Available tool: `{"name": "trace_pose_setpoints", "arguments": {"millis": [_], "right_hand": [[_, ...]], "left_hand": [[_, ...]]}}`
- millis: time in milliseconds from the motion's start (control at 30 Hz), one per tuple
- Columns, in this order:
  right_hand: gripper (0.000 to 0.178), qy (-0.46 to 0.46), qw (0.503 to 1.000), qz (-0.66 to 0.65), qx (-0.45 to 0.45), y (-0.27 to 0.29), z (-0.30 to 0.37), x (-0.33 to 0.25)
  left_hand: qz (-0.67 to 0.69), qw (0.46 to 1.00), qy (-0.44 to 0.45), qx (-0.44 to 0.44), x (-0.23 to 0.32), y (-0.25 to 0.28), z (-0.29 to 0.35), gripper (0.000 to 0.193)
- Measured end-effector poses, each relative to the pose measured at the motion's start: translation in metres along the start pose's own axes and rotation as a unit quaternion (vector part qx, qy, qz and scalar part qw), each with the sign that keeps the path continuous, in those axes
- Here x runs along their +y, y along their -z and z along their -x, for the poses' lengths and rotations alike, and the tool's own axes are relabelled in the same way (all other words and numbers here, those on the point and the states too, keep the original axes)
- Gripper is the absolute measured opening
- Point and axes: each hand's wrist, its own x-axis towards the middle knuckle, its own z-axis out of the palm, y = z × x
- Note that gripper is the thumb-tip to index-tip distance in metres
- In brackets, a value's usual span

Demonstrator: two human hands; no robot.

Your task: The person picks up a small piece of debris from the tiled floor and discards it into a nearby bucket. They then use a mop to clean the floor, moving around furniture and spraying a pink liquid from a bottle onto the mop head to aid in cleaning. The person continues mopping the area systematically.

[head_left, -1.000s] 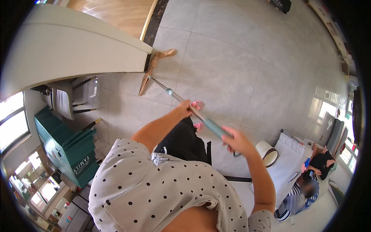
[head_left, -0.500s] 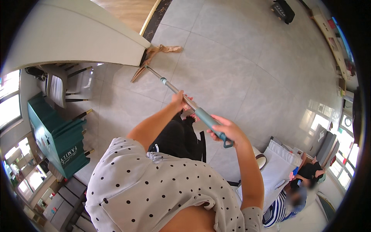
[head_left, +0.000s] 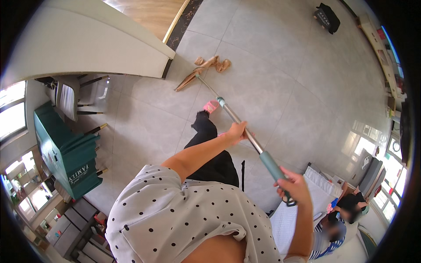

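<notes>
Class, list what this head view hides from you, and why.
In the head view:
Underneath the brown cloth: the cloth covers it.
Pole inside the left hand and right hand: both cover it.
Second pink slipper: mostly behind the left forearm.
Wood floor: cut off by the top edge.

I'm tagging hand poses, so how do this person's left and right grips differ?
The left grip closes around bare metal tube; the right grip holds the green handle sleeve. The left grip is nearer the brown cloth; the right grip is by the handle end. Both grasp one slanting pole.
</notes>
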Motion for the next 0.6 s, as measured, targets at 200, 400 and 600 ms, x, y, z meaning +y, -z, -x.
{"name": "trace_pose_setpoints", "arguments": {"millis": [200, 400, 600], "right_hand": [[0.052, 0.065, 0.994, 0.058, -0.059, -0.015, -0.079, -0.151], [0.045, -0.015, 0.999, 0.035, 0.013, -0.015, -0.135, -0.294], [0.043, 0.013, 0.984, 0.174, 0.046, -0.016, -0.112, -0.438]], "left_hand": [[0.046, 0.991, -0.126, 0.003, 0.153, -0.025, -0.030, 0.019], [0.078, 0.995, -0.053, -0.011, 0.252, -0.063, -0.101, 0.026], [0.096, 0.987, -0.068, -0.108, 0.347, -0.150, -0.066, 0.020]]}}
